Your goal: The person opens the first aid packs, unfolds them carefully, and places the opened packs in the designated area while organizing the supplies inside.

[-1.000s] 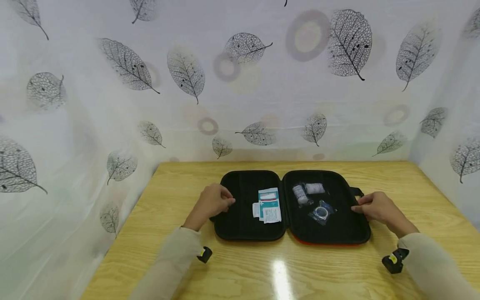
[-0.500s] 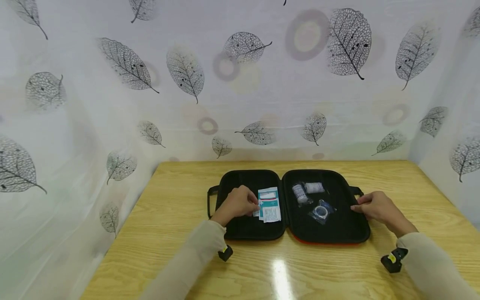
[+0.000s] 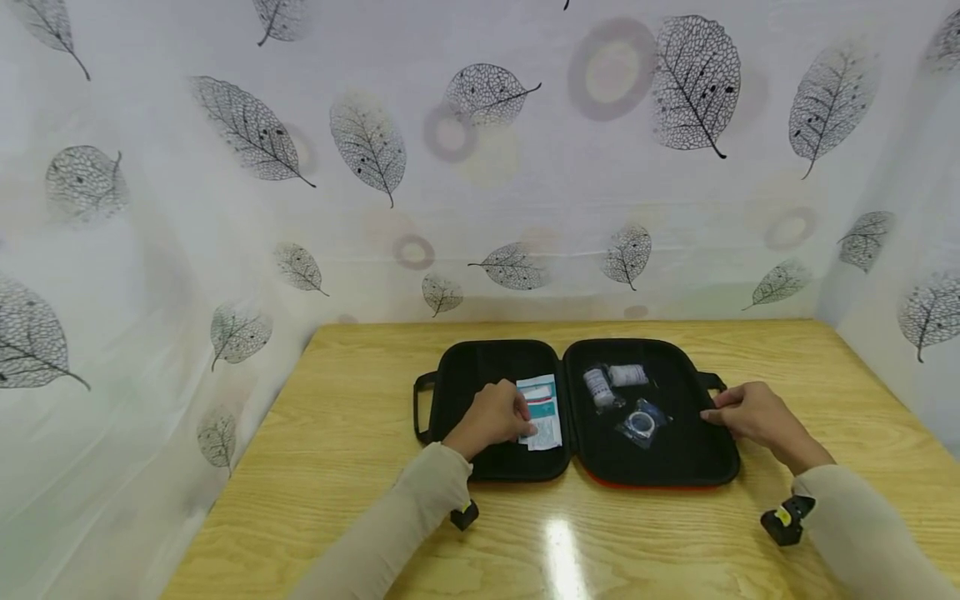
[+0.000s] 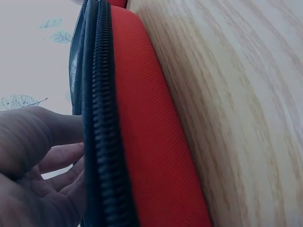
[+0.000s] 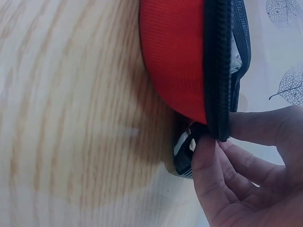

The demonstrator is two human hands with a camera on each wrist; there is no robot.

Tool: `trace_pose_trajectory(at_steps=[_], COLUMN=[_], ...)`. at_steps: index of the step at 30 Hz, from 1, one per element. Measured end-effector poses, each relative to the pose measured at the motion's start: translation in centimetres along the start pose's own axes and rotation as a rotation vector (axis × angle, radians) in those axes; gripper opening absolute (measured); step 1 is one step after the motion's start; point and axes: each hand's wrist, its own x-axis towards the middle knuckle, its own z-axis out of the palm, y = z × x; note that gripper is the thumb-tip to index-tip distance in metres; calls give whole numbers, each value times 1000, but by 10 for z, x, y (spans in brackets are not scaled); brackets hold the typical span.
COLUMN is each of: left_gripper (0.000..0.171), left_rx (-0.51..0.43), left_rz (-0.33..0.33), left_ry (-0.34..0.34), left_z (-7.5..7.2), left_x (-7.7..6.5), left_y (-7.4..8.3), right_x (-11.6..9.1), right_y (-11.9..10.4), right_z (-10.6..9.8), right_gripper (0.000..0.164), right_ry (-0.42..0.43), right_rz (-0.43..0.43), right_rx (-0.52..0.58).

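Note:
An unfolded first-aid case (image 3: 637, 462) has a black interior and a red outer shell. Flat white-and-teal packets (image 3: 542, 407) lie in its left half beside the hinge. My left hand (image 3: 495, 417) reaches over that half, pinching the lower-left edge of a white packet (image 3: 546, 435). In the left wrist view, the case's zipped rim (image 4: 102, 113) hides those fingertips. My right hand (image 3: 753, 414) pinches the case's right rim near the handle, thumb inside and fingers outside, as the right wrist view shows. Two wrapped bandage rolls (image 3: 598, 387) and a tape roll in clear wrap (image 3: 642, 424) sit in the right half.
The case lies on a wood-grain table (image 3: 360, 517). Black carry handles stick out at its left side (image 3: 423, 408) and right side (image 3: 710, 382). A white curtain with leaf prints (image 3: 525, 192) hangs behind and along both sides of the table.
My left hand has moved right from the case's left rim to the packets, and the lower white packet has shifted slightly toward me. My right hand has stayed on the right rim.

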Motion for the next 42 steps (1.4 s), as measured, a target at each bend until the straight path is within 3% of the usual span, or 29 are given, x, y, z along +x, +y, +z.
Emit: trace_pose_trajectory(at_steps=[6, 14, 23, 33, 42], left_gripper=[20, 19, 14, 10, 10], left_rx=[8, -3, -131, -301, -336], left_rz=[-18, 8, 1, -135, -259], left_ry=[14, -8, 16, 260, 494], left_z=[0, -3, -30, -66, -77], left_x=[-1, -2, -2, -9, -4], left_y=[3, 2, -13, -38, -60], right_x=[1, 2, 0, 0, 0], right_y=[2, 3, 1, 2, 4], right_z=[0, 0, -1, 0, 1], right_gripper=[54, 52, 54, 55, 57], right_ry=[2, 9, 14, 15, 17], right_rz=[-2, -3, 5, -3, -9], right_rx=[2, -13, -21, -20, -14])
